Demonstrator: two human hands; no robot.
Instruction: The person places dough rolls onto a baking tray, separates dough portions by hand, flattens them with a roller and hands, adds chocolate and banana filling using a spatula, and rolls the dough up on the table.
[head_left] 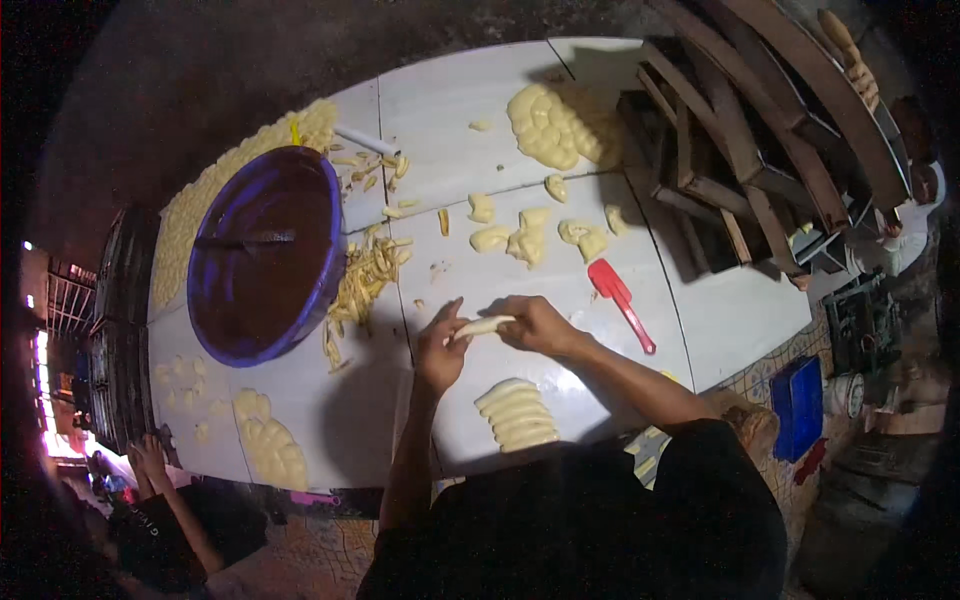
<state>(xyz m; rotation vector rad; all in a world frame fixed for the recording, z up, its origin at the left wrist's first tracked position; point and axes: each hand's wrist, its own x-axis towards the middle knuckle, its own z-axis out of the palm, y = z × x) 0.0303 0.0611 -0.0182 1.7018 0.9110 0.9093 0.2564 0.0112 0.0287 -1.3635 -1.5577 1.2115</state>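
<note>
A pale dough roll is stretched between my two hands above the white table. The fingers of my left hand pinch its left end, with the index finger sticking up. My right hand is closed on its right end. Just below, nearer to me, several shaped dough rolls lie side by side in a row. Beyond my hands, loose dough pieces are scattered on the tabletop. A red plastic scraper lies to the right of my right hand.
A big purple basin with brown contents stands at left, beside a heap of yellowish strips. Dough mounds sit on the far side and left edge of the table. Stacked wooden trays rise at right. Another person's hands are at lower left.
</note>
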